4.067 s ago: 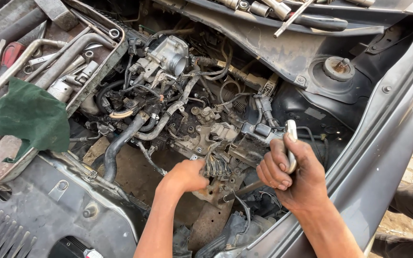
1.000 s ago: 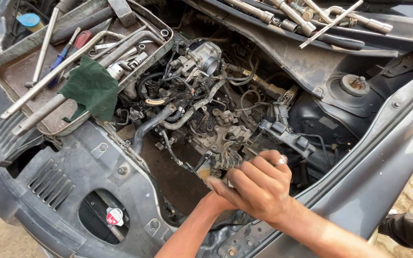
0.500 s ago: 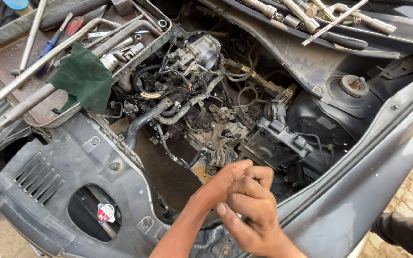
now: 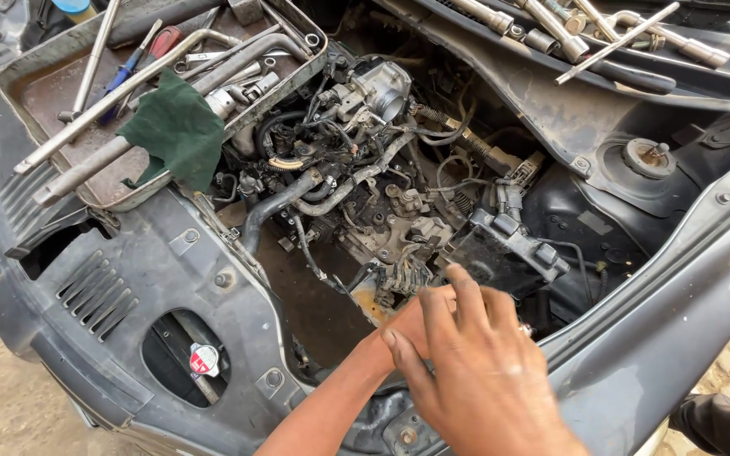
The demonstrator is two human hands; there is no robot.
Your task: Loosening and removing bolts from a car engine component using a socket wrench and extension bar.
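Right hand point(image 4: 475, 371) near, fingers spread loose, gripping nothing visible, laid over left hand point(image 4: 411, 325), grip hidden, touching greasy engine part point(image 4: 399, 274) mid-bay. Tool tray point(image 4: 61, 93) far left.

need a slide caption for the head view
Two bare hands, right hand over left hand, low in an open engine bay beside a tool tray.

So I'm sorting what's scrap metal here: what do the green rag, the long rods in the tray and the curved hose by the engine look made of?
The green rag looks like soft woven cloth: matte, folded and draped over the tray edge. The long rods look like bare steel: grey with a dull shine. The curved hose looks like black rubber: matte, smoothly bent. The tray seems to be sheet metal, brown with rust or grime.
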